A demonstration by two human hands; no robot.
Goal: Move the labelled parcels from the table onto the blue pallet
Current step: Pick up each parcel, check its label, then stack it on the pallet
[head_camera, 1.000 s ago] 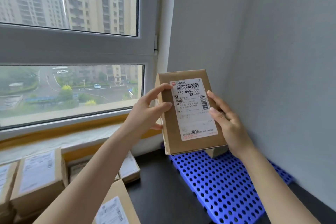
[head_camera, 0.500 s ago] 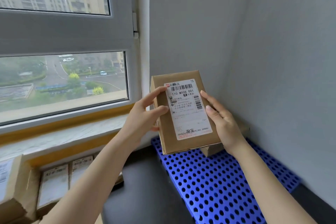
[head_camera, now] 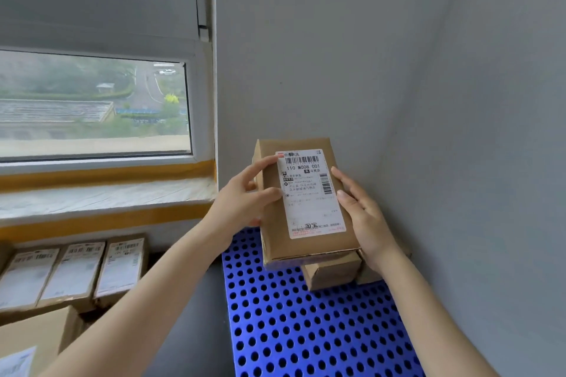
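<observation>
Fingers [head_camera: 263,164] of my left hand [head_camera: 242,205] curl around the left edge of the cardboard parcel [head_camera: 306,202], the thumb pressing on its front face beside the shipping label [head_camera: 311,193]. My right hand [head_camera: 364,217] grips the opposite edge, its fingers lying along the right side of the box and the thumb touching the label's margin. So I hold the parcel between both hands, label toward me, tilted with its top leaning away toward the grey wall [head_camera: 382,55]. The barcode and the printed line "110 M008 001" read clearly; the smaller print is too fine for me to make out.

I have the parcel over the far end of the blue perforated pallet [head_camera: 306,330], in the corner by the wall. Its lower edge sits just above or on a smaller cardboard box [head_camera: 332,272] already lying on the pallet; I cannot tell whether they touch. Another brown box shows partly behind my right wrist.

To my left, on the dark tabletop [head_camera: 196,315], a row of labelled parcels [head_camera: 76,272] lies side by side below the windowsill [head_camera: 101,196], labels up. A larger carton [head_camera: 36,337] stands nearer to me at the lower left corner. The pallet lies just beside them on the same tabletop.
</observation>
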